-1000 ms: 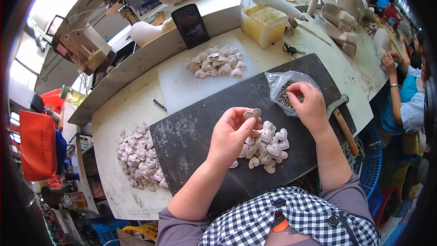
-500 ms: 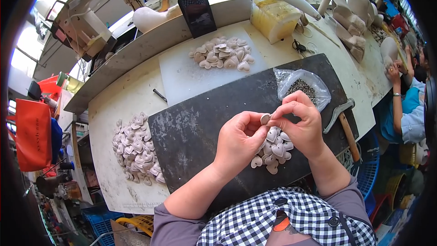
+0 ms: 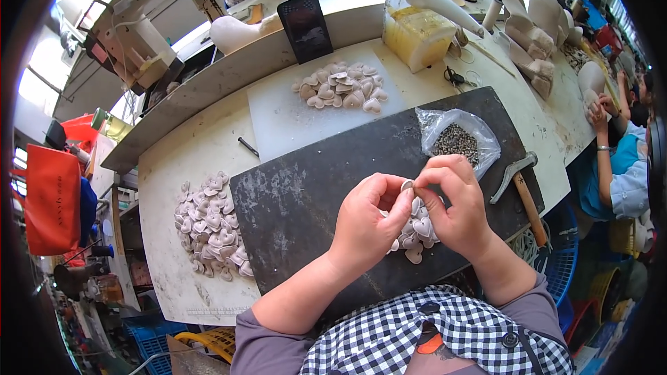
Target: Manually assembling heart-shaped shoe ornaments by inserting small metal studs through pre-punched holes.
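Between my left thumb and fingers I pinch a small pale heart-shaped patch (image 3: 406, 185), turned nearly edge-on. My left hand (image 3: 368, 215) is closed on it, over the dark board (image 3: 299, 201). My right hand (image 3: 458, 205) meets it from the other side, thumb and forefinger pressed together at the patch's edge; whatever is in that pinch is hidden. Beneath both hands lies a small heap of heart patches (image 3: 417, 236), partly covered by the fingers. Just beyond my right hand, a clear plastic bag (image 3: 490, 146) holds many tiny metal studs (image 3: 455, 142).
A hammer (image 3: 528, 208) rests at the board's right edge. More heart patches are heaped at the left (image 3: 212, 229) and on a white sheet (image 3: 267, 121) farther back. A dark metal pin (image 3: 247, 146), a phone (image 3: 306, 28) and a yellowish glue container (image 3: 419, 35) stand or lie beyond.
My right hand has come down slightly, its fingers drawn closer over the patch. The patch has tipped more edge-on, and the hands now cover more of the heap below.
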The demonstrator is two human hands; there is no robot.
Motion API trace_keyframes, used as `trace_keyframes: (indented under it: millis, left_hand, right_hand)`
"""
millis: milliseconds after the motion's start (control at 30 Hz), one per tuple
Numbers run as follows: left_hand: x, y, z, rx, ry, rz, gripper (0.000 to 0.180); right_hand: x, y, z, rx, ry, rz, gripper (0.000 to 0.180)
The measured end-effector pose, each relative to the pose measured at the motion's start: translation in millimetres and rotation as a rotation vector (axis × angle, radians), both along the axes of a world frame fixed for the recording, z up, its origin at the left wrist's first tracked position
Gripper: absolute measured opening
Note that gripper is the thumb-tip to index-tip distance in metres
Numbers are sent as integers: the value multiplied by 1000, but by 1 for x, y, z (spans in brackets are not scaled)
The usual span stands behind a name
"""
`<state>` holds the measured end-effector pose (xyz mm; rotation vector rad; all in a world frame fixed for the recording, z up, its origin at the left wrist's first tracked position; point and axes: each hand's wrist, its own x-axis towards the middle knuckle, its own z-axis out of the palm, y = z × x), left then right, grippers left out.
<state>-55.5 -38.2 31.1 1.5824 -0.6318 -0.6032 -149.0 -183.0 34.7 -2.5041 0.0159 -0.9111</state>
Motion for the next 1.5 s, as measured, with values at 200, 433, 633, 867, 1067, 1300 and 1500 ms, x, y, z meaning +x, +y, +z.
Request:
trace_keyframes:
  millis: [200, 433, 633, 867, 1067, 1300, 1500]
  left_hand:
    - [-7, 2, -1, 82, -677, 48, 15]
    - [51, -16, 0, 291, -746, -89, 19]
    - [136, -48, -50, 311, -1139, 96, 27]
    - [161, -60, -68, 374, -1207, 161, 13]
    - [132, -32, -47, -42, 188, 192, 25]
    - [69, -16, -10, -235, 640, 58, 39]
    - [47, -8, -10, -308, 687, -48, 29]
  right_hand:
    - [-7, 0, -5, 881, 212, 182, 20]
    - [-6, -4, -17, 622, 388, 90, 19]
    - [14, -52, -31, 36, 116, -349, 15]
    - [20, -68, -53, -127, 195, -343, 14]
    - [24, -72, -55, -123, 201, -348, 10]
    - [20, -74, -54, -62, 28, -366, 8]
    - [14, -41, -22, 290, 2, -172, 11]
